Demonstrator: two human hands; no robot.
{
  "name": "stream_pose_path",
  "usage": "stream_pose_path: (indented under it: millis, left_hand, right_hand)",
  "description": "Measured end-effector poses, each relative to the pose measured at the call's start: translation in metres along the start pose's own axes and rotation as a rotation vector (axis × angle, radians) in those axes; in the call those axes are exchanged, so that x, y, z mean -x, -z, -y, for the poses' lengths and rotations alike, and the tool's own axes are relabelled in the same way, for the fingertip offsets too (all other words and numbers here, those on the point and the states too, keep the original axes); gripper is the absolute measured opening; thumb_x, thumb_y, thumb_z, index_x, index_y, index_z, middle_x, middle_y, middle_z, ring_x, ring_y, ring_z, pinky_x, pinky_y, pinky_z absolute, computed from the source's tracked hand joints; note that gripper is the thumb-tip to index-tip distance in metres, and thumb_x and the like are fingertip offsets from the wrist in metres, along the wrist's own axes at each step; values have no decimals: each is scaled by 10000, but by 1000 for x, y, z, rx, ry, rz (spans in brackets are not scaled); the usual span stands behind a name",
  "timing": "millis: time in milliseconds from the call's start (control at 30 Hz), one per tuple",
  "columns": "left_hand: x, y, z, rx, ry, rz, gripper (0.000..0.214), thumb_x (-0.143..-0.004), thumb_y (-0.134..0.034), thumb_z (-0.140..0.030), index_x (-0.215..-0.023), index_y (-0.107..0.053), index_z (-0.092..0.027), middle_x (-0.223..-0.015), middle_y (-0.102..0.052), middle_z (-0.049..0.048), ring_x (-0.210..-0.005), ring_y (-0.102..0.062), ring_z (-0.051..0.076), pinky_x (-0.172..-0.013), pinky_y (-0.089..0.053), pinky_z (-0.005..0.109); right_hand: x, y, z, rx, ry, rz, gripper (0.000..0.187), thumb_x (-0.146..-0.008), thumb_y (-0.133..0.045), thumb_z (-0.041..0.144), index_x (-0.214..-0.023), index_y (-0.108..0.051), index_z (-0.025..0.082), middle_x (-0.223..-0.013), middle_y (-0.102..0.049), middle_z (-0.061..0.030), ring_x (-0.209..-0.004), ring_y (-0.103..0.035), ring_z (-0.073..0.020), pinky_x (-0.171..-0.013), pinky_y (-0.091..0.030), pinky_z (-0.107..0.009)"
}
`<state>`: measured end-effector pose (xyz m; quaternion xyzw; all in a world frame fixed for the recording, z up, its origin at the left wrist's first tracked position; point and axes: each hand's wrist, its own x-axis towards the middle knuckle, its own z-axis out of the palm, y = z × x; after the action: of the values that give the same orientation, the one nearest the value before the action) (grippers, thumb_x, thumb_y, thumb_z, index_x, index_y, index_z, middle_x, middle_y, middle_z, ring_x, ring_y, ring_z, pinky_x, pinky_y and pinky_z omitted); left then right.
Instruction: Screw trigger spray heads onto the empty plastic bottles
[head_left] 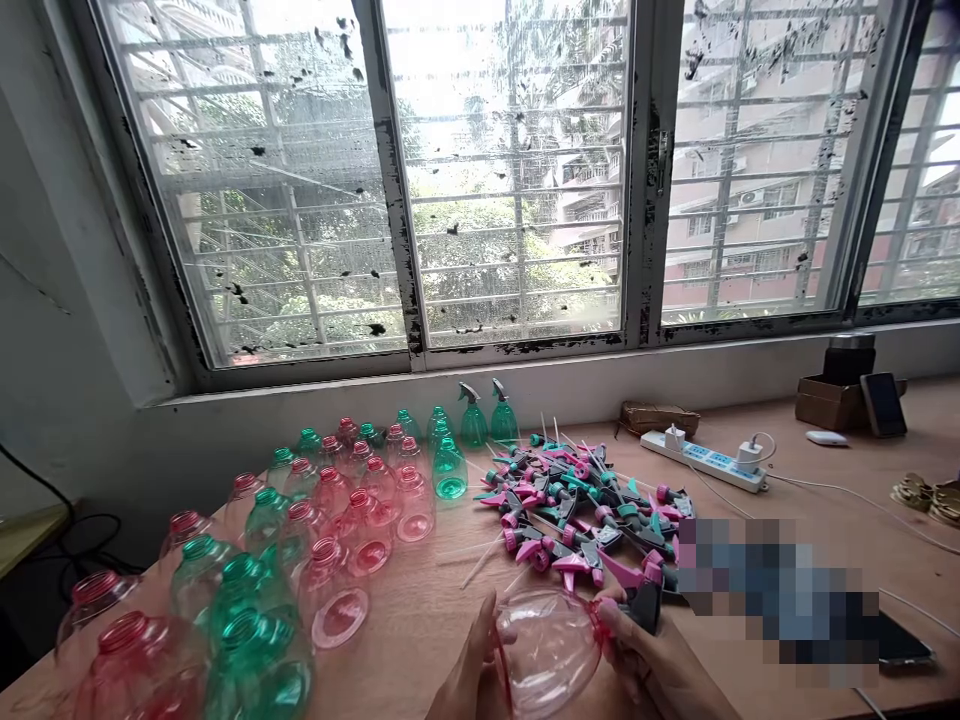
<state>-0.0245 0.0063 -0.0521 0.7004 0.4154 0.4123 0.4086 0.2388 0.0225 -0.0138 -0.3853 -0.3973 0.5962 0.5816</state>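
A clear pink spray bottle (551, 650) lies on its side in the air near the table's front edge, its neck pointing right. My left hand (472, 660) is closed around the bottle's base end. At the neck, my right hand (645, 655) is closed on a spray head (645, 605) with grey and pink parts. The head sits at the bottle's mouth; my fingers hide how far it is screwed on. Just beyond both hands lies a pile of pink, green and grey spray heads (577, 500) with thin tubes.
Several open pink bottles (367, 525) and green bottles (259, 650) stand at the left. Two green bottles with spray heads (472, 422) stand near the wall. A white power strip (705, 460) with cables lies right of the pile; a phone (904, 640) lies at front right.
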Motion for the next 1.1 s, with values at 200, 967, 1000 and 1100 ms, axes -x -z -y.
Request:
stream_pose_path:
  millis: [200, 967, 1000, 1100]
  left_hand:
    - [0, 2, 6, 84, 37, 49, 1028, -806, -798, -541, -1603, -160, -421, -1420, -620, 102, -1230, -675, 321, -1076, -491, 428]
    - [-2, -2, 1, 152, 28, 38, 957, -811, -741, -636, -1594, -237, -419, -1514, -582, 73, -1426, -504, 375, -1179, -391, 506]
    - [-2, -3, 3, 169, 43, 36, 955, -818, -719, -656, -1597, -218, -424, -1527, -570, 72, -1415, -522, 364, -1171, -406, 495]
    - [-1, -3, 7, 176, 83, 22, 1060, -767, -752, -678, -1605, -150, -431, -1633, -429, 90, -1337, -601, 362, -1122, -470, 479]
  right_hand:
    - [-1, 3, -5, -11, -11, 17, 531, -709, -841, 628, -911, -600, 200, -531, -631, 55, -394, -408, -57, -352, -331, -144]
    - [-6, 5, -6, -14, 35, 18, 500, -722, -828, 630, -838, -620, 190, -506, -629, 40, -373, -401, -55, -330, -311, -137]
    - [-6, 6, -7, -13, 34, 26, 498, -725, -824, 632, -825, -612, 192, -503, -632, 39, -368, -401, -53, -329, -308, -135]
    - [-6, 7, -8, -15, 43, 51, 488, -745, -808, 631, -810, -594, 197, -499, -643, 38, -351, -410, -51, -328, -304, -134]
